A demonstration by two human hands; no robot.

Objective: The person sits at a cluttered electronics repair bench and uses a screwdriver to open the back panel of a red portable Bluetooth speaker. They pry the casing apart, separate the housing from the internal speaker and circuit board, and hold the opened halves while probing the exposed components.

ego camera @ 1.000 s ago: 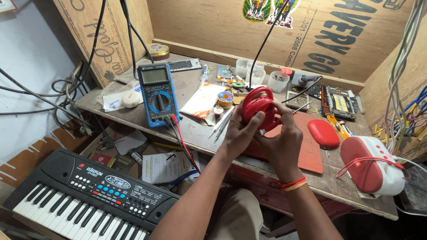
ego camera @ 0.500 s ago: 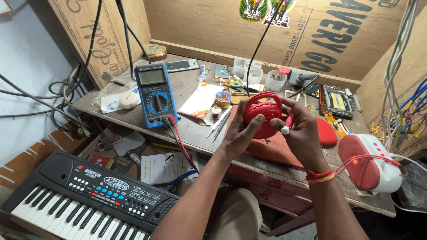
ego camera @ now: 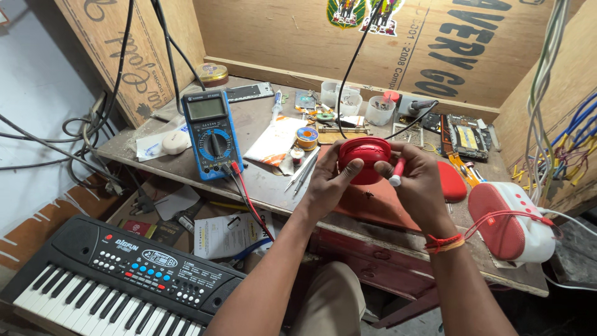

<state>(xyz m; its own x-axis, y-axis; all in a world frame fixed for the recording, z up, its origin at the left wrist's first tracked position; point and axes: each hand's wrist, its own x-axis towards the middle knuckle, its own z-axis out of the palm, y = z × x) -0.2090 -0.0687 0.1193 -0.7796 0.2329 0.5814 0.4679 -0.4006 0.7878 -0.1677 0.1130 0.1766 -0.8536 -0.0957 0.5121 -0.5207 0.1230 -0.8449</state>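
Both hands grip: left hand (ego camera: 333, 180) clasps the red casing (ego camera: 364, 159), right hand (ego camera: 420, 183) a red-handled tool (ego camera: 397, 173).

Showing here: one blue multimeter (ego camera: 211, 135), one keyboard (ego camera: 118, 277), three plastic cups (ego camera: 379, 111), two tweezers (ego camera: 303, 172).

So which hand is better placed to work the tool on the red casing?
Probably the right hand: it holds the tool beside the red casing, while the left hand supports the casing.

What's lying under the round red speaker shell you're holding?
Below the round red speaker shell, gripped by left hand and right hand, lies a flat red mat. Hands hide part of it.
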